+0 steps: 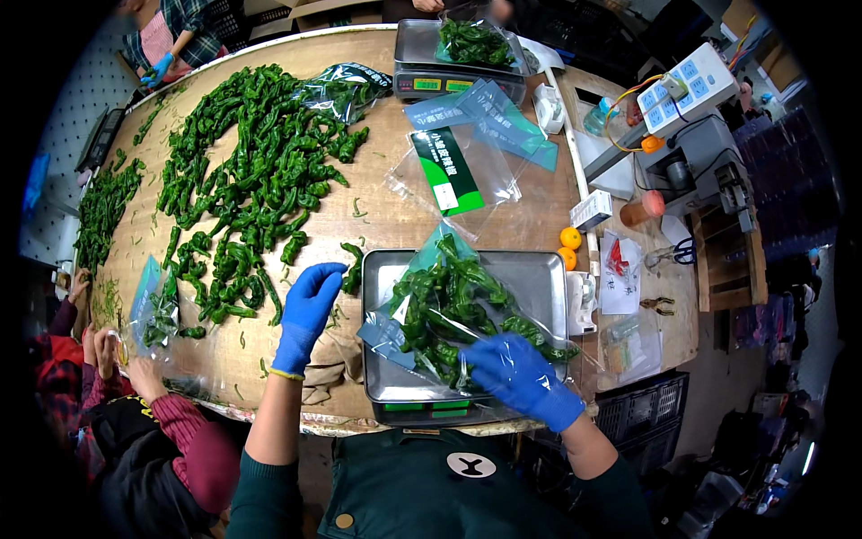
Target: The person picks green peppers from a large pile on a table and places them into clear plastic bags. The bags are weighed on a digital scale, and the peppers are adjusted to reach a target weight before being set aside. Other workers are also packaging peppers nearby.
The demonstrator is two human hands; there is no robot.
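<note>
Green wrinkled peppers in a clear plastic bag (pixel 444 303) lie on the metal tray (pixel 539 269) of a scale before me. My right hand (pixel 515 374), in a blue knit glove, is at the bag's lower right, with clear film over its fingers; its grip is unclear. My left hand (pixel 311 306), gloved alike, is left of the tray near a few loose peppers (pixel 351 268). Its fingers are bent and nothing shows in them. A big heap of peppers (pixel 249 155) spreads to the left. Beyond the tray lies a flat printed bag (pixel 448 172).
At the far edge a second scale (pixel 458 84) holds bagged peppers. To the right are two oranges (pixel 570 237), a small box (pixel 591 210), pliers (pixel 657 306) and a power strip (pixel 687 87). Co-workers' hands are at the lower left and far left.
</note>
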